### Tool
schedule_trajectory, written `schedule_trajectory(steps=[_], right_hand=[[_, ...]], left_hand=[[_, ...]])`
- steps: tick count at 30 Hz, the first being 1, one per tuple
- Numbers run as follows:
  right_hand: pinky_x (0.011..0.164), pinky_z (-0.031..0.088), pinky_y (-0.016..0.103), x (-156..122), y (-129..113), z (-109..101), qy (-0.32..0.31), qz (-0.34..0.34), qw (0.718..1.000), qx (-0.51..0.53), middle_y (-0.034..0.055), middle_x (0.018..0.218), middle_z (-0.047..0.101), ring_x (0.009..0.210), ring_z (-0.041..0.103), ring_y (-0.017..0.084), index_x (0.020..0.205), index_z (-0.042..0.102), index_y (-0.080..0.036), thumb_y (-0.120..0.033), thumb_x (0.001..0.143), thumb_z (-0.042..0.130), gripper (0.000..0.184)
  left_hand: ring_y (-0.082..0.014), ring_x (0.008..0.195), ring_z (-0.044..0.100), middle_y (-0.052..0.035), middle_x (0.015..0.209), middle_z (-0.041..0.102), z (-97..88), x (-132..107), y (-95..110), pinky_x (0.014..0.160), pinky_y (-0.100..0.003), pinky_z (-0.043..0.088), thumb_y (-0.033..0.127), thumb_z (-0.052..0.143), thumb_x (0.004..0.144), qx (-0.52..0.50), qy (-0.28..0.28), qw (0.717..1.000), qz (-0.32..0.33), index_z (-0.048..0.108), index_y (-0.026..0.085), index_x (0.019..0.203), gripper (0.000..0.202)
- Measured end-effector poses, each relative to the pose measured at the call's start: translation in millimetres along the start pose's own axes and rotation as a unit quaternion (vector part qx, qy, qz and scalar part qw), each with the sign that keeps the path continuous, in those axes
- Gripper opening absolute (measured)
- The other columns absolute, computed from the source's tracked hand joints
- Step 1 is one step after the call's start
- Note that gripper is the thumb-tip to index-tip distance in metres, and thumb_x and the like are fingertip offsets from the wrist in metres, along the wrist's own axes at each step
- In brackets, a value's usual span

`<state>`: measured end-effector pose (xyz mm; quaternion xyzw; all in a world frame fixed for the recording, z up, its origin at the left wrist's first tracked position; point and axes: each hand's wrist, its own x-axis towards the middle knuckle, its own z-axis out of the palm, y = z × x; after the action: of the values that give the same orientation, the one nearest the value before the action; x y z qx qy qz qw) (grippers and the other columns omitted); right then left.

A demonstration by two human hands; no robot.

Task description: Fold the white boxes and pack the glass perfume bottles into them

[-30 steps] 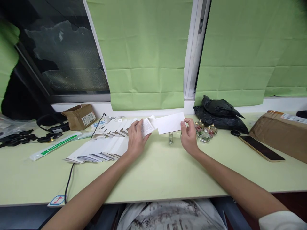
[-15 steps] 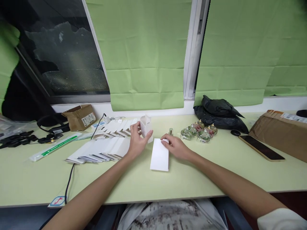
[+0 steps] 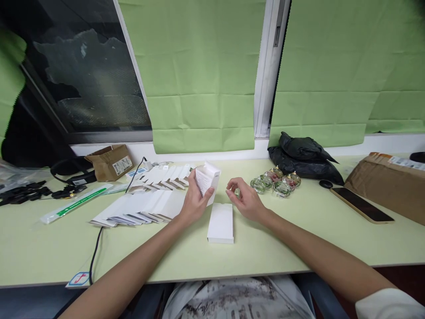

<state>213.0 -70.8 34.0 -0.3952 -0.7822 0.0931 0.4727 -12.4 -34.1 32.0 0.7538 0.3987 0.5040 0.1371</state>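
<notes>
**Two hands, one open carton, one small bottle**

The left hand (image 3: 195, 201) is clamped on a small white carton (image 3: 207, 179), held tilted just above the table (image 3: 299, 248) with its top flap open. Fine grey print covers the carton's near side, too small to read. The right hand (image 3: 247, 203) is just beside it but apart, and its fingertips pinch a small glass bottle (image 3: 237, 192). The hand hides most of the bottle. In front of both hands a closed white box (image 3: 221, 223) lies flat, plain and unmarked on its top face.

To the left, flat carton blanks (image 3: 142, 206) are fanned out in overlapping rows. Behind them sits a small brown cardboard box (image 3: 111, 161) with a white label whose print cannot be made out. A long clear packet (image 3: 76, 201) bears a green stripe with illegible lettering. A black cable (image 3: 96, 248) runs to the near edge, where a sticker (image 3: 79, 278) shows a red mark.

To the right stands a cluster of round glass bottles (image 3: 275, 182), with a black plastic bag (image 3: 305, 159) behind them. Farther right are a phone (image 3: 361, 204), lying face up, and a brown parcel (image 3: 388, 186) with an unreadable shipping label.
</notes>
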Motion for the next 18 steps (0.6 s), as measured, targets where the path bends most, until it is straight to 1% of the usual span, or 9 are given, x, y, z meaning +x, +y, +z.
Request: schedule_trajectory(steps=[2, 4, 6, 7, 9, 11, 13, 15, 18], right_hand=[[0.065, 0.052, 0.031, -0.2, -1.3, -0.8, 0.017, -0.016, 0.999, 0.024, 0.0073, 0.116, 0.066, 0.095, 0.068, 0.021, 0.127, 0.051, -0.029, -0.041, 0.103, 0.052, 0.026], [0.062, 0.054, 0.030, -0.5, -0.5, 0.3, 0.028, -0.043, 0.998, 0.040, 0.0091, 0.125, 0.063, 0.098, 0.067, 0.021, 0.133, 0.048, -0.029, -0.040, 0.103, 0.054, 0.032], [0.061, 0.055, 0.029, -0.8, 1.8, 2.1, 0.033, -0.076, 0.996, 0.045, 0.0099, 0.128, 0.060, 0.098, 0.066, 0.020, 0.134, 0.049, -0.029, -0.039, 0.103, 0.054, 0.033], [0.061, 0.055, 0.028, -0.9, 3.0, 2.9, 0.032, -0.088, 0.995, 0.043, 0.0097, 0.126, 0.060, 0.098, 0.066, 0.019, 0.132, 0.050, -0.028, -0.038, 0.102, 0.055, 0.032], [0.062, 0.055, 0.028, -1.3, 4.6, 3.7, 0.015, -0.094, 0.995, 0.030, 0.0074, 0.114, 0.063, 0.092, 0.065, 0.018, 0.127, 0.051, -0.027, -0.038, 0.101, 0.058, 0.029], [0.063, 0.053, 0.027, -1.9, 4.3, 3.5, -0.017, -0.073, 0.997, 0.012, 0.0036, 0.101, 0.065, 0.081, 0.064, 0.016, 0.122, 0.051, -0.026, -0.039, 0.099, 0.060, 0.028], [0.061, 0.049, 0.027, -2.5, 2.3, 2.8, -0.052, -0.039, 0.998, 0.006, 0.0005, 0.094, 0.066, 0.069, 0.060, 0.014, 0.120, 0.051, -0.026, -0.040, 0.099, 0.061, 0.027], [0.059, 0.045, 0.026, -2.8, -0.2, 2.5, -0.072, 0.002, 0.997, 0.020, -0.0012, 0.091, 0.067, 0.062, 0.058, 0.012, 0.119, 0.051, -0.027, -0.042, 0.100, 0.059, 0.026], [0.056, 0.044, 0.025, -1.4, -1.5, 4.0, -0.069, 0.077, 0.991, 0.087, -0.0037, 0.086, 0.068, 0.056, 0.060, 0.011, 0.116, 0.049, -0.028, -0.045, 0.102, 0.054, 0.023]], left_hand=[[-0.0326, 0.146, 0.039, -0.0180, 0.160, 0.033, 0.4, -2.5, 6.3, 0.117, -0.047, 0.036, 0.059, 0.052, 0.100, -0.029, -0.011, 0.999, 0.010, 0.007, 0.025, 0.161, 0.083], [-0.0321, 0.149, 0.036, -0.0172, 0.162, 0.032, 2.4, -4.9, 12.8, 0.120, -0.046, 0.033, 0.060, 0.055, 0.098, -0.077, -0.021, 0.997, 0.013, 0.011, 0.024, 0.160, 0.085], [-0.0312, 0.145, 0.042, -0.0163, 0.158, 0.040, 5.7, -6.1, 18.4, 0.118, -0.045, 0.036, 0.062, 0.056, 0.097, -0.145, -0.016, 0.989, -0.009, 0.022, 0.024, 0.157, 0.078], [-0.0306, 0.141, 0.047, -0.0159, 0.153, 0.047, 7.4, -6.0, 20.5, 0.115, -0.044, 0.039, 0.063, 0.055, 0.098, -0.183, -0.009, 0.982, -0.036, 0.028, 0.024, 0.153, 0.073], [-0.0296, 0.127, 0.059, -0.0148, 0.139, 0.061, 10.2, -4.1, 23.1, 0.105, -0.043, 0.047, 0.064, 0.055, 0.097, -0.258, 0.009, 0.960, -0.112, 0.040, 0.023, 0.144, 0.064], [-0.0284, 0.113, 0.066, -0.0135, 0.125, 0.069, 11.6, -0.2, 23.3, 0.095, -0.042, 0.051, 0.065, 0.061, 0.093, -0.321, 0.027, 0.930, -0.180, 0.048, 0.022, 0.133, 0.060], [-0.0274, 0.107, 0.068, -0.0125, 0.117, 0.072, 11.7, 4.5, 21.1, 0.092, -0.041, 0.053, 0.063, 0.069, 0.089, -0.376, 0.050, 0.902, -0.209, 0.052, 0.020, 0.123, 0.057], [-0.0267, 0.109, 0.068, -0.0117, 0.117, 0.071, 11.5, 8.6, 17.6, 0.093, -0.041, 0.054, 0.060, 0.072, 0.088, -0.423, 0.061, 0.879, -0.211, 0.057, 0.019, 0.116, 0.052], [-0.0270, 0.116, 0.066, -0.0103, 0.121, 0.070, 11.8, 11.8, 13.0, 0.096, -0.041, 0.056, 0.059, 0.069, 0.089, -0.488, 0.062, 0.840, -0.228, 0.062, 0.019, 0.115, 0.048]])
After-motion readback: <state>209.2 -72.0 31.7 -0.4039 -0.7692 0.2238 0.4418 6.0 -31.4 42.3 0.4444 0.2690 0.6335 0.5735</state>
